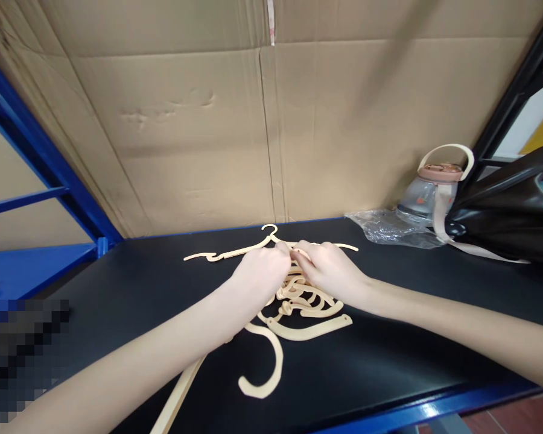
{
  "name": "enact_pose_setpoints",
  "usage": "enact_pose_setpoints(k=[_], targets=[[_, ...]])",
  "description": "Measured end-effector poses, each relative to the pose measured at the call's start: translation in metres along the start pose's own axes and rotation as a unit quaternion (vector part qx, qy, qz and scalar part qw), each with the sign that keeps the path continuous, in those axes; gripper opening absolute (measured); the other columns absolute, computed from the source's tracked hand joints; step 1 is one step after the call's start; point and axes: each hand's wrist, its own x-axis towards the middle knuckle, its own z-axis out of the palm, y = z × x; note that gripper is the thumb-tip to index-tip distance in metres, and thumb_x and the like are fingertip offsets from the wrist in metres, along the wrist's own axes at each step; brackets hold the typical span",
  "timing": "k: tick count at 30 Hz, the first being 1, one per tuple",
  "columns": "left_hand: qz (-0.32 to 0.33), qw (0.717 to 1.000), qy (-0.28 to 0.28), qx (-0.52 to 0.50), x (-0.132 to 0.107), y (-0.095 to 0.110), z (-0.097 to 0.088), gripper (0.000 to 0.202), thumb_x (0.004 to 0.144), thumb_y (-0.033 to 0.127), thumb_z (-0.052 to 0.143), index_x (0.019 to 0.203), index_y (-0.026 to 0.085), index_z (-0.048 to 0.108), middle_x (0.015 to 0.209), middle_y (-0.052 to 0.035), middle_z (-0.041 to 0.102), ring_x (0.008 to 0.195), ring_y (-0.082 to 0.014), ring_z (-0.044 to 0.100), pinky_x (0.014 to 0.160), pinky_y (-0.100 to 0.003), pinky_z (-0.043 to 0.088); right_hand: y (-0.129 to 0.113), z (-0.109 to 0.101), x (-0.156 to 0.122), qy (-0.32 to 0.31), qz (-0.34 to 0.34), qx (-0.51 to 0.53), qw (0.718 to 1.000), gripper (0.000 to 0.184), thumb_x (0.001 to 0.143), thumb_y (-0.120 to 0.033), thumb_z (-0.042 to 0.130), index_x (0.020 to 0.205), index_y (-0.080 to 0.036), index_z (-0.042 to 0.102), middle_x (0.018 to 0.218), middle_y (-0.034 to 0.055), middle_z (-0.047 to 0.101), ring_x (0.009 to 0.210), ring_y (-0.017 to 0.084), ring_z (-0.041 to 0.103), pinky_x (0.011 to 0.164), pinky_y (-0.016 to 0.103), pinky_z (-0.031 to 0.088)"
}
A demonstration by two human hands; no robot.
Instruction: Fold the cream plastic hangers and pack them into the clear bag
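Observation:
A heap of cream plastic hanger parts (306,304) lies in the middle of a black table (389,355). Beyond it lies a whole cream hanger (235,252) with its small hook pointing away. My left hand (261,272) and my right hand (329,269) meet over the heap, fingertips pinched together on a cream hanger piece between them. A large cream hook (265,367) lies nearer to me, under my left forearm.
Brown cardboard (253,120) forms the wall behind the table. At the back right stand a clear water bottle with a pink lid (428,191), a crumpled plastic bag (384,228) and a black bag (511,211). A blue shelf frame (36,157) rises at the left.

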Motion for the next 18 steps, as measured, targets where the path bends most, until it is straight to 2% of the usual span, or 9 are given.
enact_pose_setpoints(k=[2,4,7,9,10,11,14,16,18], targets=[[-0.035,0.999,0.011,0.004,-0.001,-0.006,-0.007,0.018,0.084,0.004,0.044,0.094,0.009,0.058,0.07,-0.0109,0.065,0.068,-0.0248,0.069,0.065,-0.031,0.05,0.003,0.001,-0.002,0.029,-0.036,-0.157,0.986,0.024,0.097,-0.024,0.035,0.087,-0.015,0.055,0.065,0.0049,0.064,0.054,0.017,0.058,0.051,0.027,0.024],[-0.066,0.998,0.022,0.005,-0.002,-0.015,-0.015,0.021,0.088,0.009,0.04,0.098,0.008,0.059,0.071,-0.0123,0.066,0.069,-0.0256,0.068,0.065,-0.033,0.05,0.008,0.003,-0.003,0.013,-0.047,-0.239,0.97,0.027,0.099,-0.027,0.032,0.097,-0.014,0.055,0.067,0.0059,0.067,0.056,0.02,0.061,0.05,0.027,0.024],[-0.084,0.995,0.044,-0.028,-0.005,-0.028,-0.029,0.031,0.094,0.016,0.03,0.1,0.01,0.06,0.071,-0.0092,0.065,0.069,-0.0222,0.066,0.065,-0.031,0.049,0.013,0.007,-0.002,-0.008,-0.09,-0.276,0.957,0.028,0.1,-0.028,0.031,0.099,-0.015,0.056,0.078,0.0071,0.069,0.07,0.021,0.065,0.055,0.027,0.033],[-0.094,0.981,0.072,-0.153,-0.006,-0.032,-0.037,0.035,0.097,0.023,0.027,0.097,0.014,0.06,0.063,-0.0029,0.059,0.057,-0.0162,0.06,0.056,-0.025,0.047,0.013,0.011,-0.001,-0.014,-0.117,-0.277,0.954,0.029,0.1,-0.029,0.032,0.101,-0.016,0.057,0.085,0.0075,0.068,0.078,0.022,0.065,0.062,0.028,0.038],[-0.101,0.96,0.088,-0.244,-0.007,-0.033,-0.041,0.035,0.097,0.027,0.028,0.096,0.014,0.06,0.059,0.0001,0.054,0.048,-0.0133,0.054,0.048,-0.023,0.044,0.011,0.013,0.0,-0.013,-0.122,-0.278,0.953,0.03,0.1,-0.031,0.033,0.105,-0.016,0.058,0.088,0.0078,0.067,0.08,0.022,0.064,0.064,0.029,0.039],[-0.108,0.928,0.103,-0.341,-0.007,-0.034,-0.044,0.033,0.097,0.031,0.031,0.095,0.015,0.06,0.056,0.0024,0.049,0.042,-0.0108,0.047,0.041,-0.021,0.04,0.008,0.014,0.001,-0.008,-0.124,-0.28,0.952,0.032,0.099,-0.034,0.034,0.109,-0.016,0.058,0.09,0.0086,0.066,0.081,0.022,0.064,0.066,0.03,0.041],[-0.103,0.811,0.133,-0.561,-0.004,-0.031,-0.054,0.026,0.094,0.033,0.04,0.097,0.015,0.058,0.055,0.0055,0.042,0.035,-0.0063,0.035,0.031,-0.017,0.028,-0.004,0.012,0.004,0.03,-0.144,-0.267,0.952,0.045,0.097,-0.045,0.036,0.121,-0.011,0.054,0.096,0.0118,0.063,0.086,0.025,0.06,0.073,0.035,0.043],[-0.084,0.745,0.138,-0.648,0.0,-0.029,-0.059,0.024,0.095,0.029,0.04,0.1,0.014,0.058,0.055,0.0062,0.04,0.035,-0.0052,0.032,0.031,-0.016,0.027,-0.014,0.005,0.006,0.072,-0.177,-0.222,0.956,0.043,0.098,-0.042,0.034,0.115,-0.009,0.057,0.095,0.0113,0.062,0.087,0.023,0.059,0.075,0.034,0.043],[-0.072,0.692,0.131,-0.706,0.005,-0.026,-0.062,0.025,0.096,0.026,0.037,0.102,0.013,0.057,0.054,0.007,0.037,0.035,-0.0046,0.029,0.031,-0.016,0.025,-0.025,-0.003,0.007,0.146,-0.242,-0.178,0.942,0.032,0.1,-0.029,0.034,0.102,-0.011,0.06,0.09,0.0089,0.062,0.083,0.019,0.057,0.074,0.031,0.042]])
